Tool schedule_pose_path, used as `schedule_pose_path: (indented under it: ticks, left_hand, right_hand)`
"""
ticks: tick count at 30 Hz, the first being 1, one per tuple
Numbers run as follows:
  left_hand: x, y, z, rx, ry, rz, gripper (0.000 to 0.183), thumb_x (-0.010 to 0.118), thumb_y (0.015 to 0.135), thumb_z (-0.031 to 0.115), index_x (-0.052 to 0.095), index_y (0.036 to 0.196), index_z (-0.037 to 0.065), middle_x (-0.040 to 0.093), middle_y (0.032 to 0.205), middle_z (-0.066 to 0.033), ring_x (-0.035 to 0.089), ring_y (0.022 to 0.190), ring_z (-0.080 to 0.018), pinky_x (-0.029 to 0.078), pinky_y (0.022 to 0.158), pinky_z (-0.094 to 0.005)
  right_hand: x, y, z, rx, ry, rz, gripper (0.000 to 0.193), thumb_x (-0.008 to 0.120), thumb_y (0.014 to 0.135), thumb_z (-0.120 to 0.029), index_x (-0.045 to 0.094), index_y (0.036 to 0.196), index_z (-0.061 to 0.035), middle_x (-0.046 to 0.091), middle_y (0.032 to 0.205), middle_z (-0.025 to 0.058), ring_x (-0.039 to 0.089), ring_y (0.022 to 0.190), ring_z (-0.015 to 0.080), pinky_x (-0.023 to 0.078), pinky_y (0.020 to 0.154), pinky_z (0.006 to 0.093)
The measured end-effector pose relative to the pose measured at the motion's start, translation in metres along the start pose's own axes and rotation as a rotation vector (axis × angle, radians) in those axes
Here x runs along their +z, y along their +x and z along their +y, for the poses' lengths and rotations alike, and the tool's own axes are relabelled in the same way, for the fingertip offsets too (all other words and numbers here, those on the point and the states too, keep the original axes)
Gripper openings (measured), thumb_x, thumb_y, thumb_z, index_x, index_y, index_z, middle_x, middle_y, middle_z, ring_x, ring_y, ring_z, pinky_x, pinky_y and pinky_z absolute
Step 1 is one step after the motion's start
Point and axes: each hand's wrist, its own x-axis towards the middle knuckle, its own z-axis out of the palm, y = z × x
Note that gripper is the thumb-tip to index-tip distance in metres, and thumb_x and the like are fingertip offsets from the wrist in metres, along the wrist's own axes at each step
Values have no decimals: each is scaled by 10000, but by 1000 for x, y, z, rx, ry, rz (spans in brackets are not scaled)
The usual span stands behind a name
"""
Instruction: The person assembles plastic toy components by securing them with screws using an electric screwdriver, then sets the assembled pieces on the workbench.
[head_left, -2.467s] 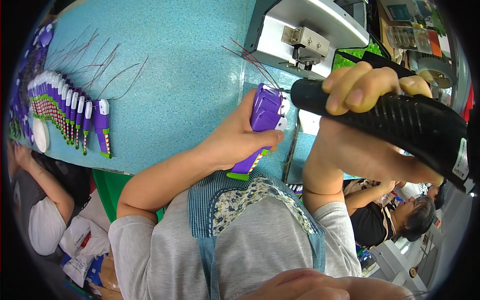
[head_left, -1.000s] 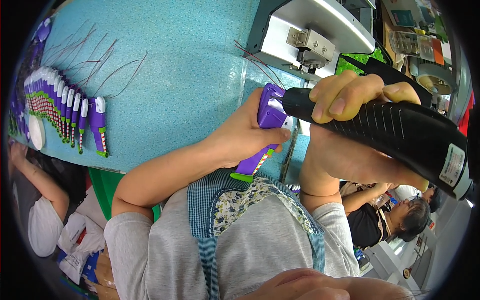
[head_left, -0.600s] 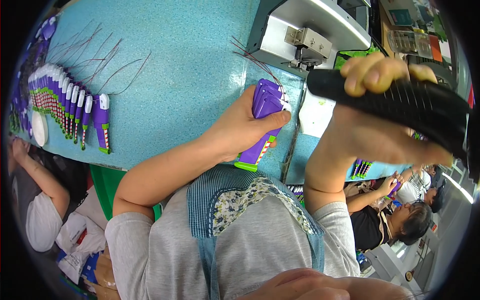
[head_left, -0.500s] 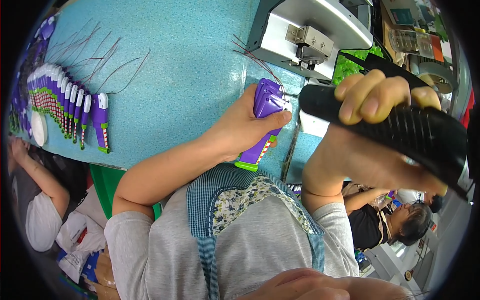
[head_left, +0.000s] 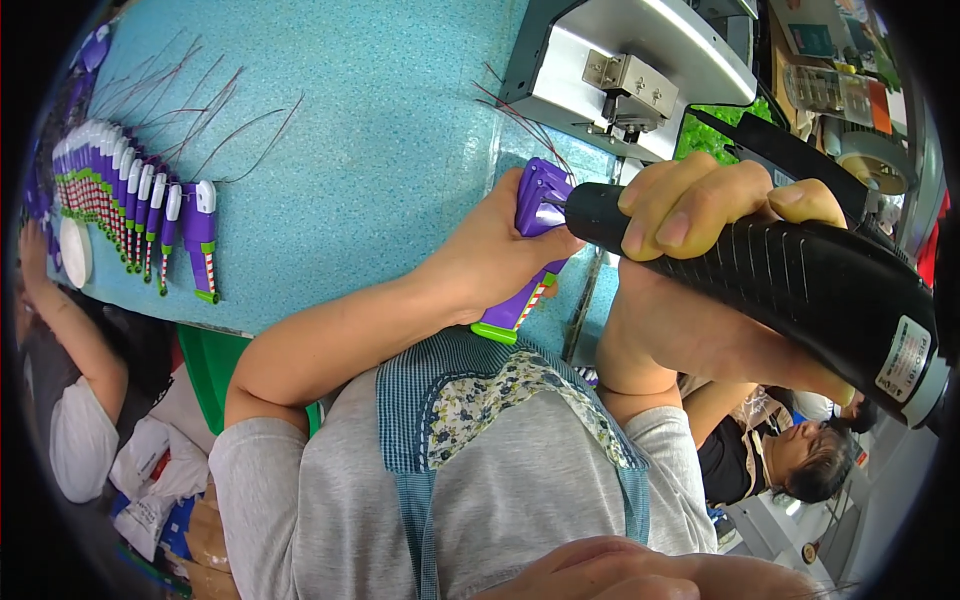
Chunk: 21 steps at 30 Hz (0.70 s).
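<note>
My left hand (head_left: 475,250) is closed around a purple plastic toy part (head_left: 541,190) with a green end and a red-and-white striped strip. Thin dark red wires fan out from its far end onto the blue table. In my right hand (head_left: 690,210) is a black electric screwdriver (head_left: 835,280), gripped along its body and lying nearly level. Its thin bit reaches the upper face of the toy part, close by my left thumb. Whether a screw sits under the tip is too small to tell.
A row of similar purple and white parts (head_left: 125,185) with trailing wires lies at the left, beside a white disc (head_left: 76,252). A grey machine (head_left: 640,90) with a metal bracket stands far right, near green pieces (head_left: 712,128) and a tape roll (head_left: 872,165). Other people sit on both sides.
My right hand has brought the screwdriver left, so its bit now meets the toy part. My left hand keeps its grip, almost unmoved.
</note>
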Motion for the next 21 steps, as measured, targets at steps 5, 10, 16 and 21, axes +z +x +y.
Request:
schedule_pose_path:
  ticks: [5, 10, 16, 21]
  left_hand:
    - [-6, -9, 15, -72, -74, -33, 418, 693, 837, 139, 422, 1144, 52, 578, 835, -105, 569, 548, -154, 475, 452, -301]
    - [-58, -13, 16, -81, -637, -640, 504, 543, 889, 391, 516, 1005, -99, 531, 624, -143, 511, 456, -184, 453, 441, -315]
    - [-67, -2, 39, 119, -614, -830, 581, 625, 846, 383, 427, 1161, -63, 515, 918, -175, 540, 492, -201, 504, 462, -357]
    - [-60, 2, 52, 39, -623, -912, 427, 563, 851, 173, 330, 1164, -1, 497, 929, -185, 551, 498, -235, 504, 489, -388]
  right_hand:
    - [-2, 4, -11, -38, 138, 46, 864, 395, 775, -802, 499, 1185, -49, 549, 750, 102, 510, 544, 202, 421, 547, 361]
    - [-25, 10, -43, -103, 65, 214, 744, 357, 820, -721, 556, 1101, -62, 488, 731, 79, 458, 568, 186, 388, 616, 361]
    - [-44, -17, -35, -72, 112, 305, 1003, 286, 753, -861, 417, 1257, -4, 566, 753, 134, 533, 566, 217, 441, 552, 339]
    - [-36, -21, -22, -24, 115, 324, 914, 442, 780, -784, 399, 1221, 16, 584, 753, 121, 571, 602, 203, 456, 544, 295]
